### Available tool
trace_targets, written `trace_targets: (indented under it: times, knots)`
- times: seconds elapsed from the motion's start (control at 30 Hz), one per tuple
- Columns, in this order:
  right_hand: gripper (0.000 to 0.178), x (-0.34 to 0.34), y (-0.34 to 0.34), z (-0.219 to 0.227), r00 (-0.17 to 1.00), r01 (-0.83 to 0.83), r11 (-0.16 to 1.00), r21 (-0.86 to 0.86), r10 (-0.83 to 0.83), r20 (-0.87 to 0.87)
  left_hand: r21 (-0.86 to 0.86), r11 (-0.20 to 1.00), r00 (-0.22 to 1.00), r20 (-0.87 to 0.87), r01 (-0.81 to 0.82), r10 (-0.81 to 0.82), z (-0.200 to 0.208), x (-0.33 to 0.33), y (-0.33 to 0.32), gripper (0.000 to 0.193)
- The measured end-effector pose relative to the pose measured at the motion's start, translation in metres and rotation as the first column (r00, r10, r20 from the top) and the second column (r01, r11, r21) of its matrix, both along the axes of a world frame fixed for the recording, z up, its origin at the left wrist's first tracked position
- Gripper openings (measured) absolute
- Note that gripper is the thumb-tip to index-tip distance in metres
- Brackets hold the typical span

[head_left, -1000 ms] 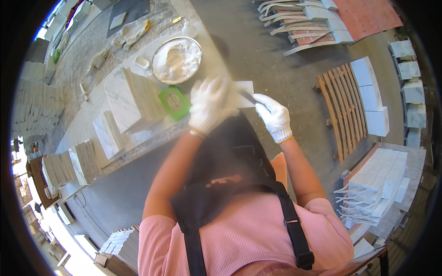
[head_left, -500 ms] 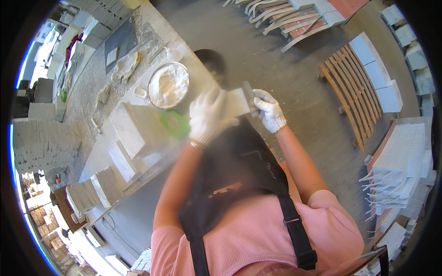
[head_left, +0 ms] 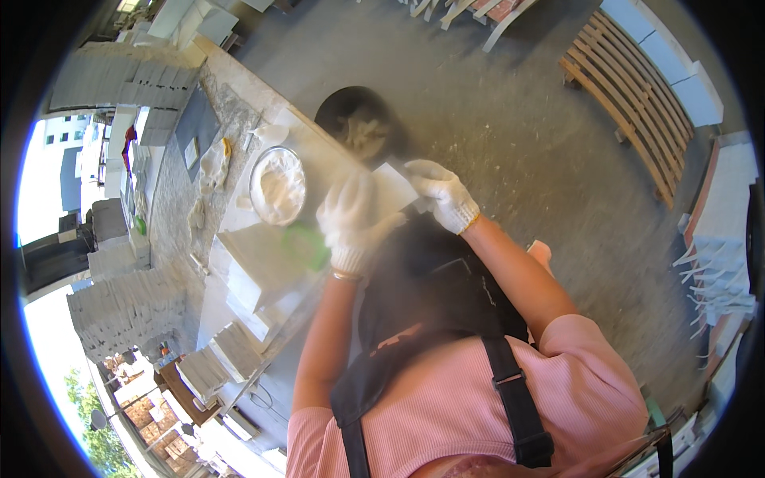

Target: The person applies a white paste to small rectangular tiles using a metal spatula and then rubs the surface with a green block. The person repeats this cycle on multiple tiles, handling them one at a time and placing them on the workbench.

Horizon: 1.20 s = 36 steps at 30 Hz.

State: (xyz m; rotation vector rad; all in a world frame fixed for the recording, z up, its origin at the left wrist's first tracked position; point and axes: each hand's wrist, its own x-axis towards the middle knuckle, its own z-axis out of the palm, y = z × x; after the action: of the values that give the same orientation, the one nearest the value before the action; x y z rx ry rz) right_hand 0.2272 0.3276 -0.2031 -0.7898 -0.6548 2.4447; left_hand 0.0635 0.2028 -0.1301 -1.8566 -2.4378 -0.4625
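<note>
My left hand (head_left: 348, 223), in a white knit glove and smeared by motion, grips a white rectangular tile (head_left: 394, 185) by its left side. My right hand (head_left: 442, 195), gloved alike, is closed at the tile's right edge. Its fingers hide most of a thin grey flat strip, whose exact kind I cannot make out. Left of my left hand, a steel bowl (head_left: 277, 186) holds white powder. A blurred green object (head_left: 305, 245) lies between the bowl and my left wrist.
Stacked tiles (head_left: 259, 259) stand on the bench beside my left arm, with more stacks further left. A dark round tub (head_left: 355, 119) with pale pieces inside is on the floor beyond the bench edge. A wooden pallet (head_left: 629, 95) lies far right, near strapped tile stacks (head_left: 723, 239).
The view has swung, so the bench and pallet sit differently. The grey strip, upright beside the tile before, is now mostly hidden by my right hand, which has moved closer over the tile's edge.
</note>
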Motion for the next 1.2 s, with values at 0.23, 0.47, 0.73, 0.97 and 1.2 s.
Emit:
trace_targets:
  times: [0.23,0.47,0.73,0.97,1.2]
  knots:
    - [0.027,0.017,-0.003,-0.004,0.997,-0.077,0.997,-0.023,0.077,0.003,0.003,0.999,0.999,0.013,0.045,-0.045,0.001,-0.003,0.001,0.092]
    - [0.031,-0.011,0.012,0.001,0.998,0.019,0.997,0.078,-0.015,-0.053,-0.021,0.999,0.999,-0.001,0.043,-0.043,0.004,-0.002,0.002,0.091]
    - [0.031,0.021,-0.006,0.0,0.997,-0.07,0.997,-0.046,0.07,0.009,-0.017,0.999,0.999,-0.013,0.05,-0.05,0.005,-0.001,0.003,0.092]
    - [0.03,-0.003,0.006,0.002,0.999,0.006,0.999,0.038,-0.005,-0.033,-0.012,0.998,0.998,0.002,0.062,-0.062,0.005,-0.004,0.004,0.093]
    - [0.027,0.016,-0.005,0.002,0.997,-0.043,0.997,-0.07,0.047,0.067,-0.014,0.999,0.999,-0.017,0.051,-0.051,0.003,-0.002,0.003,0.093]
